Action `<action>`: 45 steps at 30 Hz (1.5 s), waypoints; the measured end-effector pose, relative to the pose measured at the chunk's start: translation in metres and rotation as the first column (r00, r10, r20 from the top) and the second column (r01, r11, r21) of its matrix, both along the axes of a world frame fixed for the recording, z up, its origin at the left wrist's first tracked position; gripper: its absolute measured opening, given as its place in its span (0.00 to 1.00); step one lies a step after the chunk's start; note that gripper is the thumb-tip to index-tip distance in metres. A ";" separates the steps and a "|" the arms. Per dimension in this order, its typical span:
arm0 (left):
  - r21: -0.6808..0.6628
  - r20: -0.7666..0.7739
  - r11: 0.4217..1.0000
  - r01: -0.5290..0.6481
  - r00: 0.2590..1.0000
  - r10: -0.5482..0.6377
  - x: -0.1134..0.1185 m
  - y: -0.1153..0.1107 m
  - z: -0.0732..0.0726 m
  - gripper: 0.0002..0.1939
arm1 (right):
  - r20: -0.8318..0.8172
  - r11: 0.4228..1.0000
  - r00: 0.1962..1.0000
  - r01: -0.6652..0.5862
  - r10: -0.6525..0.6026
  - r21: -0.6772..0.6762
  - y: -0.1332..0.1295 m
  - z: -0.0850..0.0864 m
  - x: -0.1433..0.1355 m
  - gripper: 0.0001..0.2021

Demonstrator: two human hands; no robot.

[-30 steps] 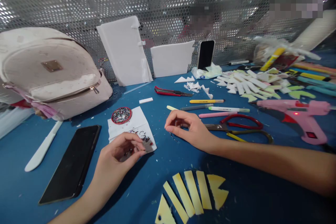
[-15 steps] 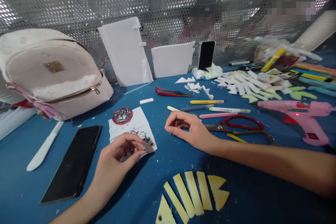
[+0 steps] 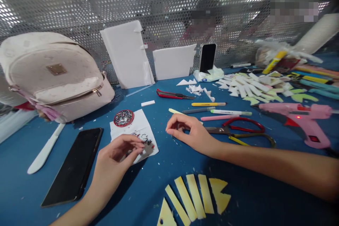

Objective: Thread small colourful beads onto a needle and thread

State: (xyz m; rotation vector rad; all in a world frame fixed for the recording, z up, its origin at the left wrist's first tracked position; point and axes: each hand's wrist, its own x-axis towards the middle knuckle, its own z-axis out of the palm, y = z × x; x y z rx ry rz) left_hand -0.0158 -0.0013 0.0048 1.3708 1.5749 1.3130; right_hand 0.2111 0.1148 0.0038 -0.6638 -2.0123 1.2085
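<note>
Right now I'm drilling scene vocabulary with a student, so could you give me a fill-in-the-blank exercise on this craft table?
1. The left hand pinches at sequins on a white ____ sheet.
2. The glue gun at the right is ____ in colour.
3. The black phone lies flat on the ____ table.
4. The scissors beside the right hand have ____ handles.

Missing words: paper; pink; blue; red

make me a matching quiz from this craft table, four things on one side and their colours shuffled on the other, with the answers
Things:
1. glue gun
2. phone lying flat
3. backpack
4. foam strips nearest the camera

Colours:
a. yellow
b. cream
c. pink
d. black

Pairs: 1-c, 2-d, 3-b, 4-a
</note>
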 end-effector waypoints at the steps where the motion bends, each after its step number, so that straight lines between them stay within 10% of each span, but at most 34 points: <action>1: -0.007 0.005 1.000 -0.012 1.000 0.012 0.000 0.000 0.000 0.05 | 0.004 1.000 1.000 0.003 -0.003 0.004 0.000 0.000 0.000 0.07; 45: 0.168 -0.221 0.985 0.020 0.975 0.018 0.000 -0.002 -0.005 0.03 | 0.134 0.964 0.988 -0.104 0.072 0.247 -0.006 -0.006 0.002 0.03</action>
